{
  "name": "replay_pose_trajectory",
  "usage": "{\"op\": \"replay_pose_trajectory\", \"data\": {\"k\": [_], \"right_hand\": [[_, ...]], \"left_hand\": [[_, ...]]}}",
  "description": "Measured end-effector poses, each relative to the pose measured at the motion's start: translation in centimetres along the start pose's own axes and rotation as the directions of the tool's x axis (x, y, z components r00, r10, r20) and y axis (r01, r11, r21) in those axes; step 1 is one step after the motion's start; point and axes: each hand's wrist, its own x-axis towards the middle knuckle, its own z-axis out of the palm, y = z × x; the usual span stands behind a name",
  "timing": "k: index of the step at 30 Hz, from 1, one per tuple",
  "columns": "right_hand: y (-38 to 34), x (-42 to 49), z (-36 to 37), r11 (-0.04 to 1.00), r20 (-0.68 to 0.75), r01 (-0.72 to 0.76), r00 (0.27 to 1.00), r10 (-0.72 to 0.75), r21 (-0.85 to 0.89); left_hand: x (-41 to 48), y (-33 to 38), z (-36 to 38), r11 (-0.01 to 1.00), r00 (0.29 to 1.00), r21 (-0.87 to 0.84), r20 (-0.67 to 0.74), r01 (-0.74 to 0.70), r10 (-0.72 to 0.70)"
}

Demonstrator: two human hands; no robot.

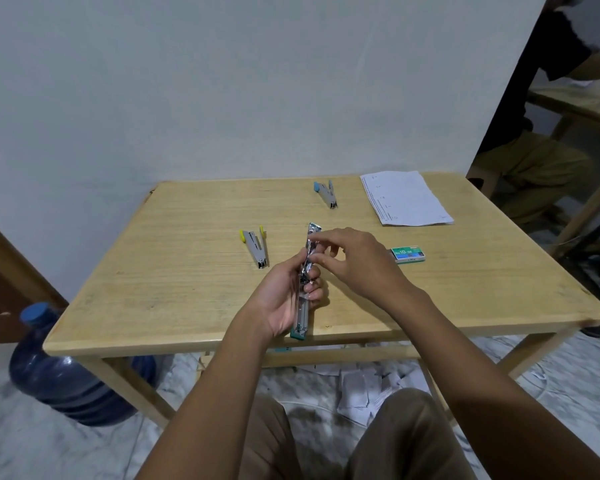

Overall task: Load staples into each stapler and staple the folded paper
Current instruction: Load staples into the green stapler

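Tabletop, pale wood. Folded paper at far right corner. Left hand grips teal stapler, chrome, swung open full length, above near edge; right hand pinches at its magazine, possibly a staple strip. Staple box toward right edge.

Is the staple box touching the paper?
Apart. The head view shows a strip of bare table between the staple box and the paper.
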Motion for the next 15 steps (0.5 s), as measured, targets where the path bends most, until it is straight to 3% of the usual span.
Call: {"op": "replay_pose_trajectory", "data": {"k": [4,15], "right_hand": [[0.1,0.1,0.4,0.999,-0.103,-0.048,0.994,0.046,-0.017],[0.6,0.3,2.4,0.988,-0.135,-0.110,0.983,0.124,0.107]], "left_hand": [[0.1,0.0,-0.1,1.000,1.000,0.012,-0.020,-0.006,0.006],[0.0,0.1,-0.1,0.999,0.999,-0.020,-0.009,0.037,-0.037]]}}
